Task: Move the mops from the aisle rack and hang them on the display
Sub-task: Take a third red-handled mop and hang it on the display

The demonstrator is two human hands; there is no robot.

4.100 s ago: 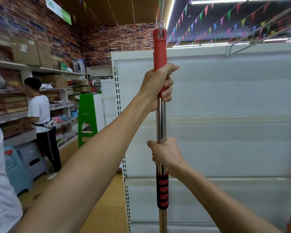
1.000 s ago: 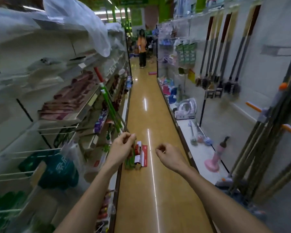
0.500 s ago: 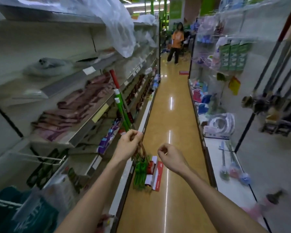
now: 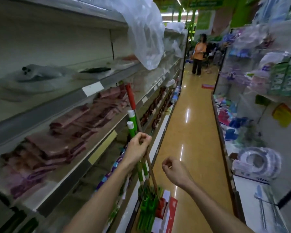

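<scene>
Three mops lean side by side against the aisle rack (image 4: pixel 57 106) on the left, handles tilted up toward its metal shelves and heads down on the floor (image 4: pixel 188 132). The left hand (image 4: pixel 139 148) is closed around the thin, brownish shaft of the red-capped mop (image 4: pixel 131 98), its fingers curled over the front of the pole about halfway along it. The two green-handled mops (image 4: pixel 131 117) have smooth green sleeves with white end caps and pass just behind that hand, touching or nearly touching it. Whether they are inside the grip too cannot be told. Their flat, ribbed green plastic heads (image 4: pixel 147 211) stand on edge at the foot of the rack, with a red mop head (image 4: pixel 161 207) just beside them and a flat red and white card pack (image 4: pixel 172 211) next to that. The right hand (image 4: pixel 172 169) hangs in the air over the aisle, apart from the mops, fingers curled into a fist with nothing in it. On the rack shelves lie stacks of folded pinkish-brown cloths (image 4: pixel 65 132), soft and blurred. A crumpled sheet of clear plastic (image 4: pixel 144 31) droops from the top shelf. The floor is glossy yellow-brown and mirrors the ceiling lights in thin streaks. On the right, a coiled white hose (image 4: pixel 259 160) in a clear pack sits on a low white shelf. A person in an orange top (image 4: pixel 198 54) stands at the far end of the aisle.
</scene>
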